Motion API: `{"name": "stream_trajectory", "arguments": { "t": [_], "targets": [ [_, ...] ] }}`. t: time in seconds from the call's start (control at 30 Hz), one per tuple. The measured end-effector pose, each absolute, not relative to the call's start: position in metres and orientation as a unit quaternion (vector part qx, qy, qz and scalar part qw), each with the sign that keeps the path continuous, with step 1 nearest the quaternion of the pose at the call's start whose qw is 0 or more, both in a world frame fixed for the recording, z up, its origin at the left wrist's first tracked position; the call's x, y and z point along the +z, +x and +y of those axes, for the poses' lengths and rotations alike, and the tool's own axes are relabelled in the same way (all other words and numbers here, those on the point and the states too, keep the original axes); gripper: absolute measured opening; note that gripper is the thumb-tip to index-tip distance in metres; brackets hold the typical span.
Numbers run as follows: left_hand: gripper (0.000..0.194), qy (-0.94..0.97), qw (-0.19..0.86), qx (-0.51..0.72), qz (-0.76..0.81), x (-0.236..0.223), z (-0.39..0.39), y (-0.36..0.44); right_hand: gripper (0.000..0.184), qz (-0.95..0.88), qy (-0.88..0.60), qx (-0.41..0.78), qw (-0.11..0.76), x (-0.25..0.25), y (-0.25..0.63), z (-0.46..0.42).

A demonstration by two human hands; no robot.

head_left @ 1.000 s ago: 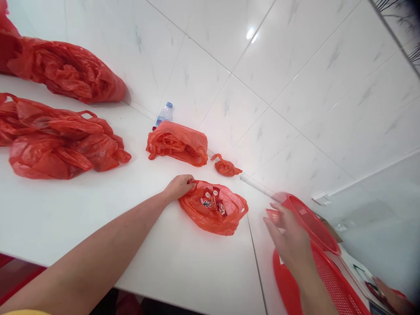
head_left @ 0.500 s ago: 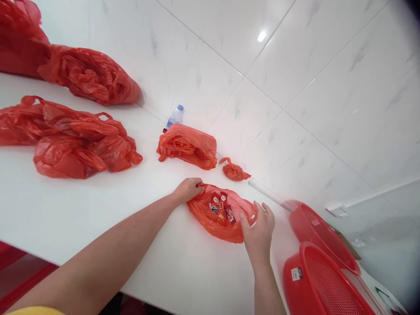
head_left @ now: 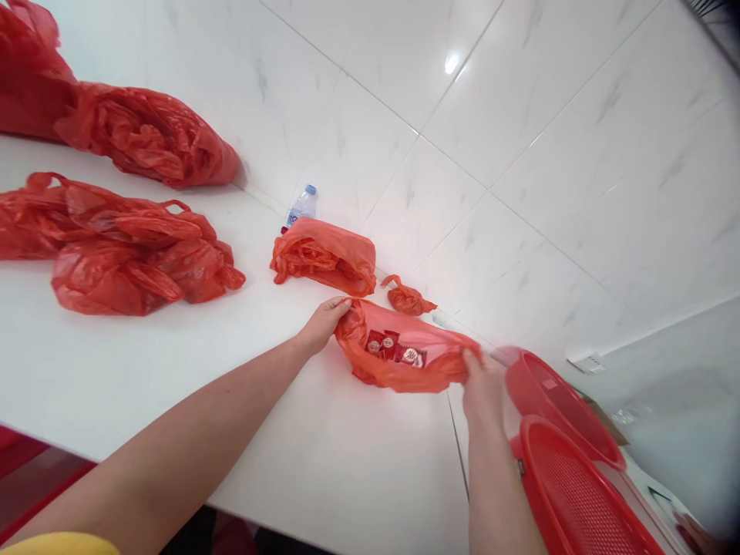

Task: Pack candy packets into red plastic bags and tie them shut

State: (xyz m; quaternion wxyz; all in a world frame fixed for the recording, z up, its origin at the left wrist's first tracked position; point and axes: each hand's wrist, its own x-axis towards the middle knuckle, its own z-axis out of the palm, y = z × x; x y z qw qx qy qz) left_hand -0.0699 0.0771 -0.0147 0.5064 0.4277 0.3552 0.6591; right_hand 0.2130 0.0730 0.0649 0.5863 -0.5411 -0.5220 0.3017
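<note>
A white, grey-flecked tiled wall point(head_left: 520, 116) spans the far side, and the white bench point(head_left: 347, 470) runs along its foot. At the far left a bulging bundle of red plastic bags point(head_left: 162, 139) lies against the wall, with a looser heap of red bags point(head_left: 132, 247) nearer. On the right sit a red perforated basket point(head_left: 583, 493) and, farther back, a red tub point(head_left: 535, 370). The open red bag point(head_left: 405, 378) is at the middle of the bench, stretched sideways between both hands: the left hand point(head_left: 324, 326) pinches its left rim between thumb and fingers, and the right hand point(head_left: 483, 385), slightly blurred, grips its right end. Just beyond its left end is a folded red bag bundle point(head_left: 341, 243), with a clear blue-capped bottle point(head_left: 303, 204) behind it. A small bunched red bag point(head_left: 408, 301) lies to that bundle's right. Smallest are the red wrapped packets point(head_left: 412, 356) inside the open bag.
</note>
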Motion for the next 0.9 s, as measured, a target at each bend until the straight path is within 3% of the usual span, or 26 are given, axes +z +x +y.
{"name": "stream_trajectory", "arguments": {
  "t": [0.07, 0.2, 0.27, 0.43, 0.73, 0.9],
  "targets": [
    [0.033, 0.406, 0.535, 0.671, 0.316, -0.012, 0.076, -0.073, 0.029, -0.519, -0.497, 0.285, 0.634, 0.079, 0.215, 0.075],
    [0.035, 0.369, 0.570, 0.682, 0.273, -0.012, 0.076, -0.077, 0.025, -0.555, -0.567, 0.287, 0.537, 0.077, 0.219, 0.075],
    [0.034, 0.342, 0.588, 0.685, 0.259, -0.014, 0.077, -0.078, 0.023, -0.531, -0.585, 0.269, 0.551, 0.064, 0.222, 0.076],
    [0.038, 0.275, 0.634, 0.682, 0.238, -0.017, 0.079, -0.078, 0.032, -0.481, -0.538, 0.381, 0.578, 0.032, 0.225, 0.087],
    [0.052, 0.353, 0.627, 0.662, 0.209, -0.017, 0.075, -0.075, 0.041, -0.548, -0.498, 0.371, 0.560, -0.023, 0.199, 0.098],
    [0.069, 0.425, 0.652, 0.600, 0.186, -0.016, 0.071, -0.069, 0.044, -0.558, -0.483, 0.403, 0.541, -0.026, 0.184, 0.089]
  ]
}}
